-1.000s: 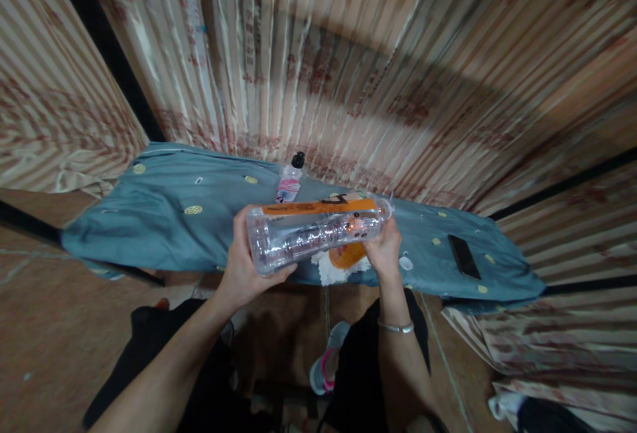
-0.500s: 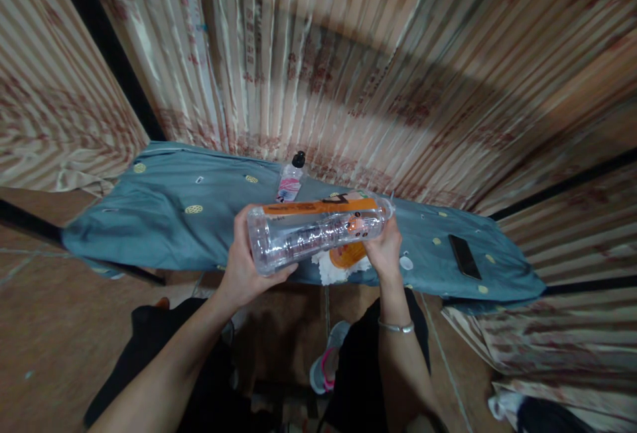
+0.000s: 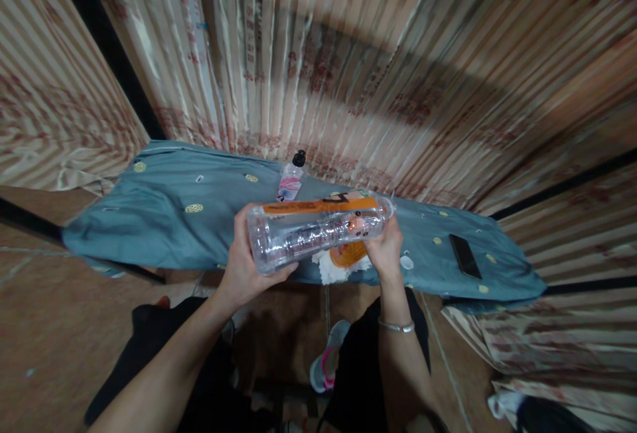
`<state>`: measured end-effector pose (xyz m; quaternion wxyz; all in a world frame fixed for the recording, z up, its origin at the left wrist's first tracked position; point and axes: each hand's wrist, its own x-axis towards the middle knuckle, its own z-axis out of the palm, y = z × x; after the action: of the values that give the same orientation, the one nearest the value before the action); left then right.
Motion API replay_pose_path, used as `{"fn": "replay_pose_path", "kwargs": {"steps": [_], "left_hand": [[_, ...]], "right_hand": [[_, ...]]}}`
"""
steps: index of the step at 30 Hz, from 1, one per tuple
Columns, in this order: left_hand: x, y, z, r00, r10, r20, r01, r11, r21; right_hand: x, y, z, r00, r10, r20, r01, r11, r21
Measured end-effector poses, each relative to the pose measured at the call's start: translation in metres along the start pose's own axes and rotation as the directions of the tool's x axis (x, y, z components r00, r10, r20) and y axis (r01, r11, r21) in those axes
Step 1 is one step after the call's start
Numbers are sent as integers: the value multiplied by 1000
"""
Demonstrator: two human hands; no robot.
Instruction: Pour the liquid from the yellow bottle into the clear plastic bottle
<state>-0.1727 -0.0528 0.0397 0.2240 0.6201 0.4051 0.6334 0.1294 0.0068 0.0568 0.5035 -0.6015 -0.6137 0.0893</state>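
Note:
A large clear plastic bottle with an orange printed label lies sideways in the air, gripped at both ends. Its broad base end is in my left hand, the thumb running along its underside. My right hand is closed around the narrower end on the right. Partly hidden below the bottle, a container of orange liquid rests on a crumpled white tissue. A small white round piece, perhaps a cap, lies just right of my right wrist.
The narrow table has a blue-green cloth. A small pump bottle with a black top stands at the back edge. A black phone lies toward the right end. Striped curtains hang behind, and dark metal poles frame the sides.

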Motion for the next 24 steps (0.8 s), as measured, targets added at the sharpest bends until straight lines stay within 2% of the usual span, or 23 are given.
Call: {"fn": "replay_pose_path", "kwargs": {"steps": [7, 12, 20, 24], "left_hand": [[-3, -4, 1, 1000, 11, -23, -10, 1000, 8], [-3, -5, 0, 999, -53, -9, 53, 999, -3], [-5, -6, 1, 996, -88, -11, 88, 996, -22], [-4, -4, 2, 995, -103, -9, 103, 993, -51]], "right_hand": [[0, -5, -1, 1000, 6, -22, -6, 1000, -16], [0, -3, 0, 1000, -8, -27, 8, 1000, -12], [1, -4, 0, 999, 32, -25, -32, 999, 10], [1, -6, -1, 1000, 12, -27, -12, 1000, -7]]}}
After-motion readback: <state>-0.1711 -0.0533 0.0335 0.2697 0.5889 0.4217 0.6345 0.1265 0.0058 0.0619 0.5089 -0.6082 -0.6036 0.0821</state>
